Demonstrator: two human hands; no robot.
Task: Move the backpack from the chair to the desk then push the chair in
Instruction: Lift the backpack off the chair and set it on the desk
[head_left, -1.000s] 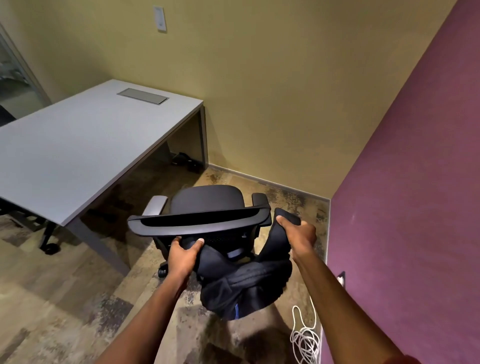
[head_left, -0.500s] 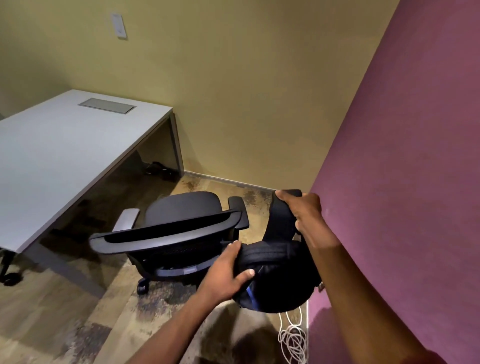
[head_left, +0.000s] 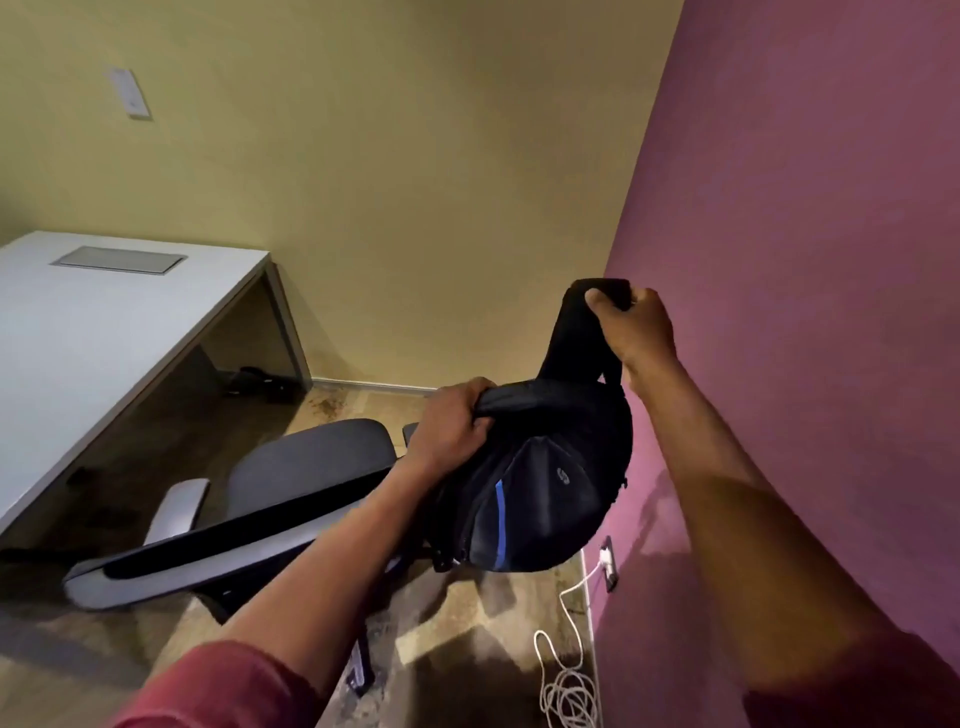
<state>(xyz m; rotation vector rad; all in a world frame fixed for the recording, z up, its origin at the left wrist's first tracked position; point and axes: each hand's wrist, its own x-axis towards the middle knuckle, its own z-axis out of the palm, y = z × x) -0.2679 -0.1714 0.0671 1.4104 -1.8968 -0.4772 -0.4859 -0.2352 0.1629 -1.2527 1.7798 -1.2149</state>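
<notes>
A black backpack (head_left: 540, 483) with a blue stripe hangs in the air to the right of the chair, close to the purple wall. My left hand (head_left: 454, 431) grips its top edge. My right hand (head_left: 636, 327) holds a strap pulled up above the bag. The black office chair (head_left: 291, 478) stands below and to the left, its seat bare and its backrest towards me. The grey desk (head_left: 104, 332) lies at the far left, its top free of objects.
A purple wall (head_left: 805, 312) runs close on the right, with a socket (head_left: 608, 564) low down and a white cable (head_left: 566, 686) coiled on the floor beneath. A yellow wall closes the back. Dark items (head_left: 260, 382) lie under the desk.
Both hands have lifted the backpack up and to the right, clear of the chair. The view has turned right, so desk and chair sit further left.
</notes>
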